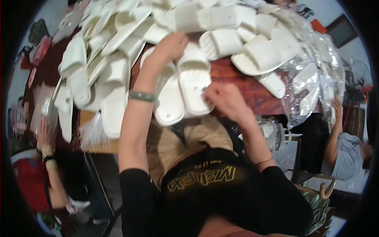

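Observation:
A pair of white slide slippers lies side by side at the table's near edge, heels toward me. My left hand (170, 46) reaches over the toe end of the left slipper (169, 100), its fingers bent together beside the right slipper's strap. Whatever those fingers grip is hidden. At the heel of the right slipper (195, 89), my right hand (227, 100) is closed with its fingertips pinched by the slipper's edge. Anything between them is too small to make out. Both heels carry a small dark mark.
A heap of white slippers (185, 17) covers the table's far side. Thin clear plastic strands (94, 134) lie at the left edge. Clear plastic bags (298, 91) with slippers are on the right. Other people's hands (42, 132) work at the left and right.

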### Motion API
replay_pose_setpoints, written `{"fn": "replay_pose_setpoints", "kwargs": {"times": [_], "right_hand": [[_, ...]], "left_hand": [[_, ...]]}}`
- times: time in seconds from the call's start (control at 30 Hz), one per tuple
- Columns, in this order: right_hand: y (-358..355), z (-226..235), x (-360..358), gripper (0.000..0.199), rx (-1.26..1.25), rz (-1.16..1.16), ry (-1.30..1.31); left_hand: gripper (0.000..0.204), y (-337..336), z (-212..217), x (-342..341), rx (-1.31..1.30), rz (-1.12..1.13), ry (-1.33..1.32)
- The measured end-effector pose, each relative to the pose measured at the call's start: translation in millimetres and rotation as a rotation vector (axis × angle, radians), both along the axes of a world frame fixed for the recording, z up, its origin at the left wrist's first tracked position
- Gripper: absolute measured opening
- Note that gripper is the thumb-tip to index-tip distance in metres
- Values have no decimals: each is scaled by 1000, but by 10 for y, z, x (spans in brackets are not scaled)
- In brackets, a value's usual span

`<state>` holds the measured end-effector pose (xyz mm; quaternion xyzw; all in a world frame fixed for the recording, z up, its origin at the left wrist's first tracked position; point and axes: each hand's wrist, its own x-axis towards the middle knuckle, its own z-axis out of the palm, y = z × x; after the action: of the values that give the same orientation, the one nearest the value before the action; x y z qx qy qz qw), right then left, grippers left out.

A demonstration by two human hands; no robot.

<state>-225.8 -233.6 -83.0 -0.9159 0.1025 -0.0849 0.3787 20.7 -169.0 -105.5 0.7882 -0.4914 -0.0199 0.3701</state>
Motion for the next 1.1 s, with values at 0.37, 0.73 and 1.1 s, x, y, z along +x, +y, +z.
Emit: {"fn": "replay_pose_setpoints", "kwargs": {"times": [0.37, 0.73, 1.1], "right_hand": [[66, 28, 70, 31, -399, 200, 244], [25, -125, 484, 29, -728, 42, 197], [76, -279, 514, 33, -373, -141, 42]], "left_hand": [[21, 231, -67, -200, -40, -51, 361], [31, 159, -65, -7, 2, -1, 304], [23, 197, -200, -51, -77, -22, 442]]}}
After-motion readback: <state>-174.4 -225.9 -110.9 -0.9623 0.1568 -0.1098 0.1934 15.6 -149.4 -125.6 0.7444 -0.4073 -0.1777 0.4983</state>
